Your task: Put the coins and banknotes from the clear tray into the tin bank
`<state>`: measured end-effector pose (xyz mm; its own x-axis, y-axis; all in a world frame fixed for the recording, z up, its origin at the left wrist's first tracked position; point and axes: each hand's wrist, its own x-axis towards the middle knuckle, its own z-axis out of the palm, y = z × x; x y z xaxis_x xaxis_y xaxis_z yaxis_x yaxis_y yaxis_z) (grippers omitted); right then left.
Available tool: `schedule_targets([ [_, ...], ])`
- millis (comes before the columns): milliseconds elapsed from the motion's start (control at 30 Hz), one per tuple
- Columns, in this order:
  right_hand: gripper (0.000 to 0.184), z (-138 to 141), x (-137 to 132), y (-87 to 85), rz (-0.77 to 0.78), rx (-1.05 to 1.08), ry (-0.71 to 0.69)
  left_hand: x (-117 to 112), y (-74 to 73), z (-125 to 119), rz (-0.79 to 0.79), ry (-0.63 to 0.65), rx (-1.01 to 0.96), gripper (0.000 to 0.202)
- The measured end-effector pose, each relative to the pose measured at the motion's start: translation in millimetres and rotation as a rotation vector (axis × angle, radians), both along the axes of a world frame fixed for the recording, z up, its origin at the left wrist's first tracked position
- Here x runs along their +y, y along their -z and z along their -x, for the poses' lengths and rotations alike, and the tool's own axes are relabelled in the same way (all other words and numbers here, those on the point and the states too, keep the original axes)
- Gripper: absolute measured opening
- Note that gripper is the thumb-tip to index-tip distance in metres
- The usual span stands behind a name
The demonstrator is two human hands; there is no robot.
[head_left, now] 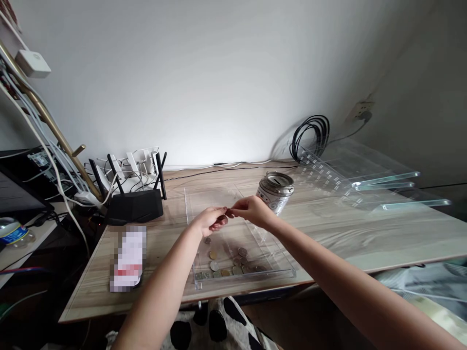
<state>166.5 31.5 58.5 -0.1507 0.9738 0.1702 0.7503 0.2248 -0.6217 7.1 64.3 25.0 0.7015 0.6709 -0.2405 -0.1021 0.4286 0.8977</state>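
Note:
Both my hands meet above a clear plastic tray (193, 204) on the wooden table. My left hand (210, 221) is closed, its fingertips pinched. My right hand (251, 210) is closed too, and its fingertips touch those of the left. Between them is something small that I cannot make out. Several coins (233, 265) lie in the near part of the tray, below my hands. A metal can with a slot in its lid (276, 190) stands just beyond my right hand.
A black router (134, 204) with cables sits at the back left. A blurred white packet (127, 257) lies left of the tray. Clear acrylic trays (357, 180) are stacked at the right, a coiled black cable (310, 136) behind them.

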Motion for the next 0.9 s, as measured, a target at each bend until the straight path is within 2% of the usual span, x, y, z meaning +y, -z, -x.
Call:
schedule_targets([
  [67, 0.034, -20.3, -1.8, -22.5, -0.085, -0.069, 0.184, 1.8, 0.8, -0.7, 0.073, -0.039, -0.021, 0.022],
  [167, 0.028, -61.3, 2.1, -56.9, -0.236, -0.253, 0.570, 6.2, 2.5, -1.7, 0.138, -0.181, -0.001, 0.022],
  [233, 0.022, -85.8, 12.4, -68.2, -0.151, -0.381, 0.650, 7.7, 2.7, -2.1, 0.114, -0.272, 0.018, 0.022],
  [333, 0.016, -107.7, 32.7, -67.8, -0.005, -0.447, 0.591, 6.1, 1.7, -2.4, 0.060, -0.315, 0.030, 0.018],
  [433, 0.016, -113.9, 45.2, -62.9, 0.060, -0.448, 0.540, 3.2, 1.6, -2.7, 0.022, -0.253, 0.034, 0.010],
  [500, 0.017, -109.8, 43.8, -61.9, 0.081, -0.433, 0.519, 2.9, 2.9, -2.8, 0.004, -0.220, 0.042, 0.003],
  [600, 0.025, -84.2, 27.7, -56.3, -0.087, -0.407, 0.544, 4.2, 5.4, -2.6, -0.032, -0.213, 0.047, 0.007],
  [667, 0.033, -54.3, 13.1, -43.5, -0.245, -0.370, 0.476, 4.4, 6.4, -2.5, -0.064, -0.206, 0.035, 0.012],
  [700, 0.033, -37.6, 6.6, -34.1, -0.220, -0.326, 0.362, 4.0, 6.5, -2.5, -0.076, -0.187, 0.020, 0.015],
  [733, 0.031, -21.5, 1.2, -23.7, -0.165, -0.261, 0.183, 3.4, 6.3, -2.5, -0.081, -0.158, 0.001, 0.017],
  [800, 0.028, 4.8, -5.8, -4.1, -0.130, -0.185, -0.030, 1.9, 5.5, -2.5, -0.077, -0.082, -0.034, 0.018],
  [833, 0.027, 13.3, -7.5, 2.9, -0.133, -0.167, -0.072, 1.2, 5.0, -2.5, -0.069, -0.051, -0.045, 0.017],
  [900, 0.023, 18.5, -8.7, 6.7, -0.158, -0.164, -0.037, 0.7, 4.1, -2.5, -0.045, -0.045, -0.062, 0.014],
])
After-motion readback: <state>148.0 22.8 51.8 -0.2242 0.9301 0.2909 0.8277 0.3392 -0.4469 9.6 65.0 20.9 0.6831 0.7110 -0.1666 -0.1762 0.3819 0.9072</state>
